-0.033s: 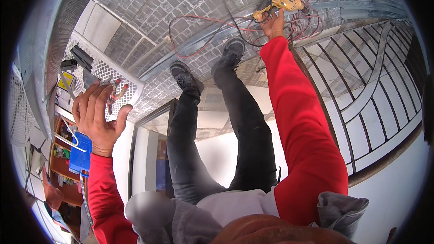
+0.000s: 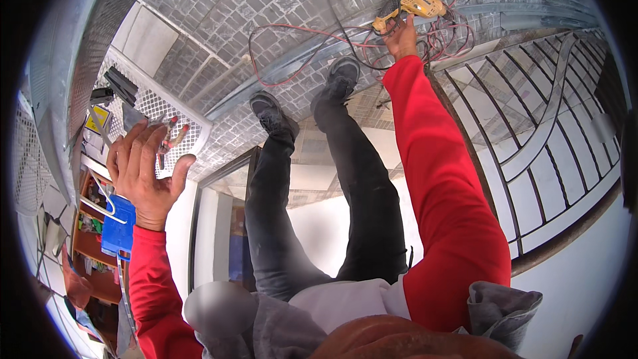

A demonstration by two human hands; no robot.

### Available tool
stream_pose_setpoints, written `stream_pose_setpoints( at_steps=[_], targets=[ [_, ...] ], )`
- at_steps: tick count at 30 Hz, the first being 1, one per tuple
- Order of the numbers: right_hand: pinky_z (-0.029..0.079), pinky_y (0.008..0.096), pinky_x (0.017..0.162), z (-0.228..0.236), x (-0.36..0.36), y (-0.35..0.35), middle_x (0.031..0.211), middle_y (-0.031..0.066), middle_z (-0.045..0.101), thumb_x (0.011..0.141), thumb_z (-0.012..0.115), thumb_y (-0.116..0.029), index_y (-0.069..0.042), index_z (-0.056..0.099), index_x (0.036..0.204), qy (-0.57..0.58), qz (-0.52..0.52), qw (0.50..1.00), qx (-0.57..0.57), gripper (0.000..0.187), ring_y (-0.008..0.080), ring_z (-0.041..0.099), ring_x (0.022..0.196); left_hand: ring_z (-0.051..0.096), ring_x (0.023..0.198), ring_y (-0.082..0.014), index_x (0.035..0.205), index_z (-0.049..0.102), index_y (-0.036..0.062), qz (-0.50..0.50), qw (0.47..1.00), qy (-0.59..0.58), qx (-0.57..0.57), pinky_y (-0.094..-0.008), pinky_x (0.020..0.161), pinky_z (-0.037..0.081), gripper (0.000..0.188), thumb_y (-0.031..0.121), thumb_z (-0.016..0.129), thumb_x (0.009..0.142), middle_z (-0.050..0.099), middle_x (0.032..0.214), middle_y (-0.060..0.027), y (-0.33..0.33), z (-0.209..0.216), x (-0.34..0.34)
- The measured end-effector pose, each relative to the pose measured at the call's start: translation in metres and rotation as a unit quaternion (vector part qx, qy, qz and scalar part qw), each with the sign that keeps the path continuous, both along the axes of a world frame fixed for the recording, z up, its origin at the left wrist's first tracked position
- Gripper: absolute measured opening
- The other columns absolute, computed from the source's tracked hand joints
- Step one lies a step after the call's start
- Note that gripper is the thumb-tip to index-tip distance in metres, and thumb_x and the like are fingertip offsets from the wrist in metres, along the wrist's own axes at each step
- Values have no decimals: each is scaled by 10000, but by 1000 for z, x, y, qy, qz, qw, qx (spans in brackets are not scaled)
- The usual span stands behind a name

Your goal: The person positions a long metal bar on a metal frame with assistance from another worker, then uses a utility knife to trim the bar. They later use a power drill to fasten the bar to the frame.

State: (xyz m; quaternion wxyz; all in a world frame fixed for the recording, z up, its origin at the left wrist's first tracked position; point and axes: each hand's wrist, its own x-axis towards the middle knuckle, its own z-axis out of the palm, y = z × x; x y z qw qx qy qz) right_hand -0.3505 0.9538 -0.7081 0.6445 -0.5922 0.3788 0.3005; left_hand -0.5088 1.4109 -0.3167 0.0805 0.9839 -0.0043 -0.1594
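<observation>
In the upper right, a yellow power drill (image 2: 423, 5) lies on its side on the paved floor, chuck end to the right. My right hand (image 2: 402, 41), arm stretched far forward, has its fingers curled around the drill's handle. A dark cord loops beside that handle. My left hand (image 2: 145, 176) is raised with its fingers apart and nothing visible in it. Just beyond it, pliers with red-tipped handles (image 2: 178, 137) rest on a white perforated seat (image 2: 193, 116). Dark bar-shaped pieces (image 2: 121, 86) lie farther back on the seat.
Red and black cables (image 2: 292, 25) tangle over the paving. Long metal channels (image 2: 465, 8) run along the floor. A barred metal railing (image 2: 525, 100) stands at right. At left are a metal sheet (image 2: 73, 46), a blue object (image 2: 118, 229) and shelves (image 2: 90, 246).
</observation>
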Motion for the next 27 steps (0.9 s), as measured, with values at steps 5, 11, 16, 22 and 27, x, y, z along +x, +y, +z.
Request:
stream_pose_setpoints(
  at_steps=[5,11,16,22,27],
  targets=[
    [430,349,667,-31,47,-36,963,-16,672,945,715,-518,-179,666,1069,122,265,955,-46,365,121,564,864,663,1137,-230,1117,721,135,-5,1000,-15,11,-425,1041,393,515,558,774,830,723,1096,-40,-1,-8,1],
    [522,298,555,-21,72,-67,770,48,698,876,721,-121,-37,712,952,151,259,946,-124,114,155,675,651,654,1102,-240,1097,718,121,23,999,-31,18,-424,1036,412,482,493,808,803,714,1096,-51,-3,-2,0],
    [538,483,845,80,29,-77,1042,239,737,825,697,-197,3,628,1160,2,477,777,-410,396,415,712,998,640,1020,-234,1088,708,117,23,997,-72,4,-426,1021,420,474,510,775,832,696,1036,-44,-1,2,-5],
    [523,511,942,282,18,-71,1154,293,700,787,835,-350,1,491,1415,-110,528,680,-497,797,465,671,1096,635,1031,-251,1116,688,95,7,999,-47,-13,-455,1027,421,511,549,709,882,687,987,-61,2,8,-10],
    [531,362,813,388,92,-62,1006,96,706,795,900,-266,-12,591,1270,-275,329,867,-254,621,224,664,880,649,1086,-280,1137,685,87,87,995,1,-49,-470,1025,420,499,513,733,881,717,1050,-99,-7,22,-7]
  ],
)
